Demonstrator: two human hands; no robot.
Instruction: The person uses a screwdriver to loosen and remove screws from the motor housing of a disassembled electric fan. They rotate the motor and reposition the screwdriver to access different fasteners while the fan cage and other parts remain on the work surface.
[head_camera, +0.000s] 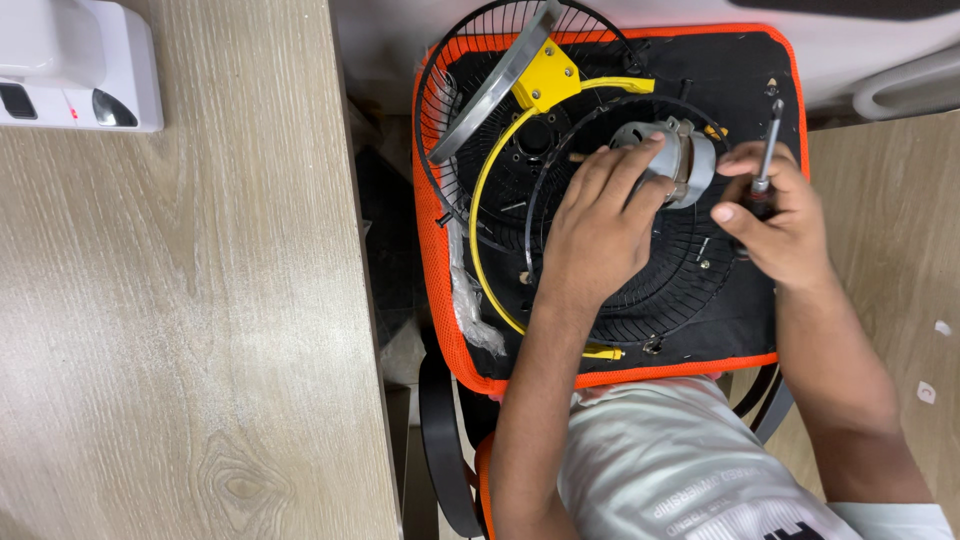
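A grey fan motor (690, 160) sits in the middle of a black wire fan guard (660, 290), which lies on a black cushion with orange edging (435, 260). My left hand (600, 225) rests on the guard with its fingers on the motor housing. My right hand (775, 215) grips a screwdriver (768, 150), its shaft pointing away from me beside the motor. A second wire guard (460, 100) with a grey ring leans at the cushion's far left. A yellow part with a yellow cable (545, 75) lies across the guards.
A light wooden table (180, 300) fills the left side, with a white device (75, 65) at its far corner. Another wooden surface (890, 200) lies to the right. Crumpled clear plastic (470, 300) sits on the cushion's left edge. Black straps (440, 450) hang below the cushion.
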